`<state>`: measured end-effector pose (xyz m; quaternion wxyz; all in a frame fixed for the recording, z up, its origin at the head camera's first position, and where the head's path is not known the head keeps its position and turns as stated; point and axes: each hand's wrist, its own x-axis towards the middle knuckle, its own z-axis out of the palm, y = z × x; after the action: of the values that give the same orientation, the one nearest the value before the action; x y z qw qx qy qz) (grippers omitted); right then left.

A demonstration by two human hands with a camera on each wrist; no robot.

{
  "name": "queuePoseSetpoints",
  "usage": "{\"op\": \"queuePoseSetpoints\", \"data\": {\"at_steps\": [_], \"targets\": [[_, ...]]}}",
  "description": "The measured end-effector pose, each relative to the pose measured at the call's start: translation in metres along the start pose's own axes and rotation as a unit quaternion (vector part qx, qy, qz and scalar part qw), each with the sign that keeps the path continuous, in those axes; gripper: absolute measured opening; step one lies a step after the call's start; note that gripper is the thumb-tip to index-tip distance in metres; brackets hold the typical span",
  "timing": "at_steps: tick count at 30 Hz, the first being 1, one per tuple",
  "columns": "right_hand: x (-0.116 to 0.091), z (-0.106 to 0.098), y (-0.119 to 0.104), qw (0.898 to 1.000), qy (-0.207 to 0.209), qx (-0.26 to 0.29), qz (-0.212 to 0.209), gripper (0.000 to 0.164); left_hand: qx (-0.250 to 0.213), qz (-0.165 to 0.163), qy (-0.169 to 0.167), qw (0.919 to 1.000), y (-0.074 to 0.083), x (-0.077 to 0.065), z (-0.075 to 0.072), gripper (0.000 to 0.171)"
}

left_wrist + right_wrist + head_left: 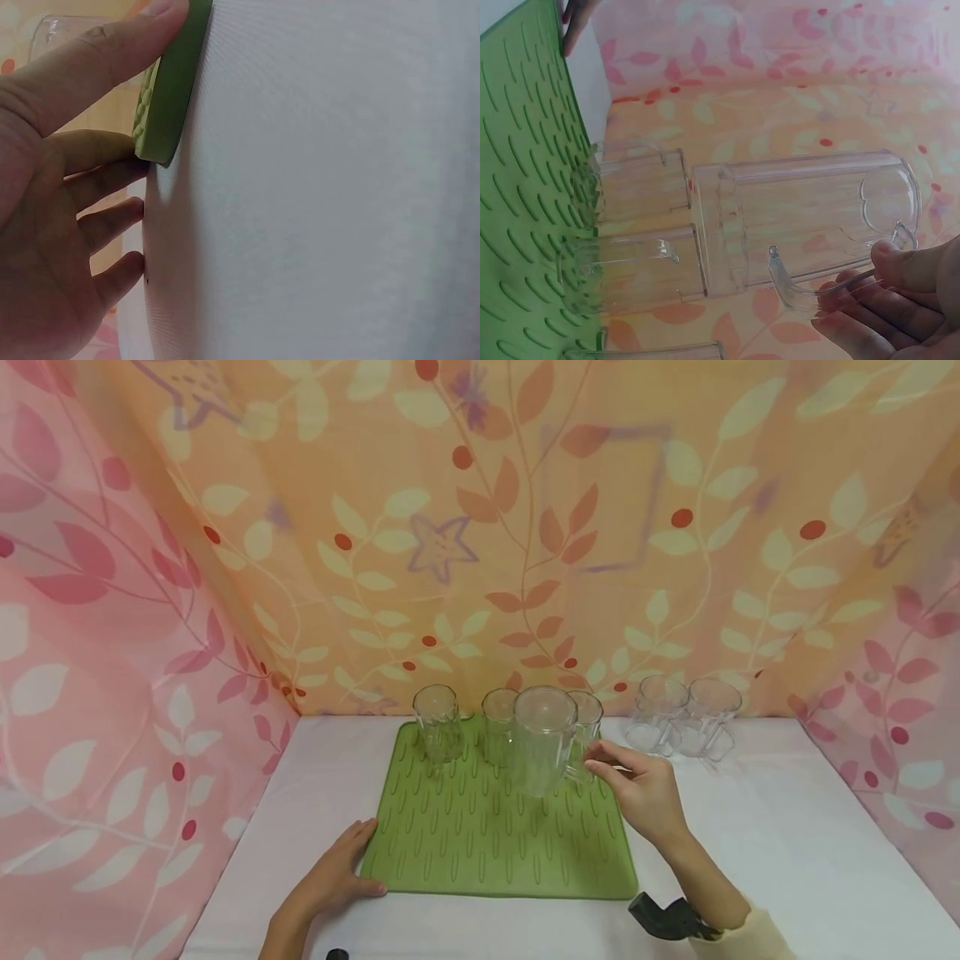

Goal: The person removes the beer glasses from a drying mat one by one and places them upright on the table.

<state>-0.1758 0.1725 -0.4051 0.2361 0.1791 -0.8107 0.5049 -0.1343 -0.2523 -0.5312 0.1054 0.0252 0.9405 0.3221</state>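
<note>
My right hand (643,789) pinches the handle of a large clear glass mug (542,743), thumb against fingers. In the right wrist view that mug (810,217) hangs upright, its lower end off the green ribbed mat (514,172). Behind it on the mat stand a clear mug (437,727) at left, another (497,722) near the middle, and a third (591,714), partly hidden by the held one. My left hand (337,868) rests at the mat's near left corner, thumb over the mat's border (176,90) and fingers loosely extended along its edge.
Two more clear mugs, one (660,706) beside the other (705,718), stand on the white tablecloth (772,827) right of the mat. Leaf-patterned curtains (465,510) enclose the table at the back and sides. A black wrist mount (667,917) sits at my right wrist.
</note>
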Motion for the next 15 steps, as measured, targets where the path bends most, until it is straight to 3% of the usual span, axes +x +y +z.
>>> {"op": "queuePoseSetpoints", "data": {"at_steps": [15], "targets": [[-0.0001, -0.0026, 0.0013, 1.0, 0.011, -0.003, -0.006, 0.022, 0.007, -0.004, 0.001, 1.0, 0.0061, -0.0002, -0.0017, 0.112]]}}
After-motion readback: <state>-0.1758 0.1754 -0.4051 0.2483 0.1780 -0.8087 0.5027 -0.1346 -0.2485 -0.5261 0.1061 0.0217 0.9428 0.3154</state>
